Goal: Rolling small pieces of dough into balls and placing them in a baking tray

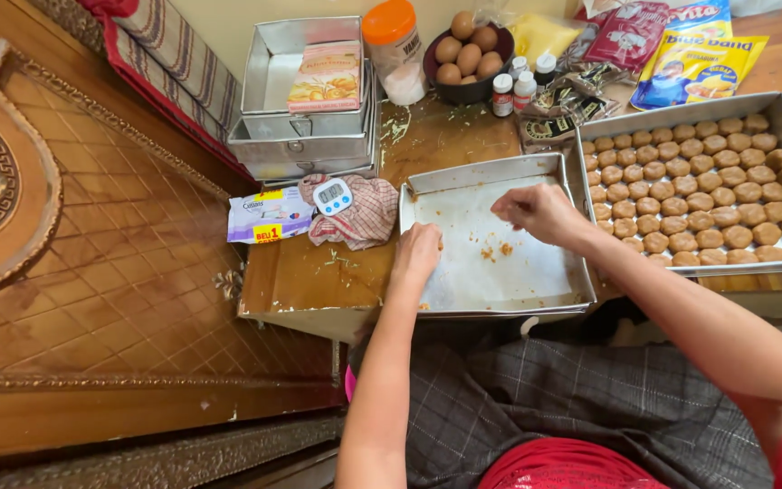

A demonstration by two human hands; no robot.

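While both hands work inside the empty tray (500, 167), the thing that matters is the paper liner (509, 272) on its floor: it lies flat, directly under the fingers, long axis running left-right across the bench (319, 272).

Left hand (418, 252) sits at the tray's near-left side, fingers curled together and pressed down on the liner near its left edge. Can't tell if it pinches the paper or just pins it.

Right hand (540, 210) is further in, over the middle-back of the liner, fingers bunched with tips pointing down and to the left. Whether something small is caught between the tips, I can't tell. Crumbs (496, 250) lie on the paper just below and left of those fingertips, between the two hands; right hand is the nearer one.

Surroundings:
- full tray of round brown cookies (699, 172) touching the empty tray's right wall
- checked cloth (359, 217) with small digital timer (332, 195) just left of the empty tray
- stacked metal tins (305, 136) behind the cloth
- bowl of eggs (468, 54) and small bottles (513, 89) at the back
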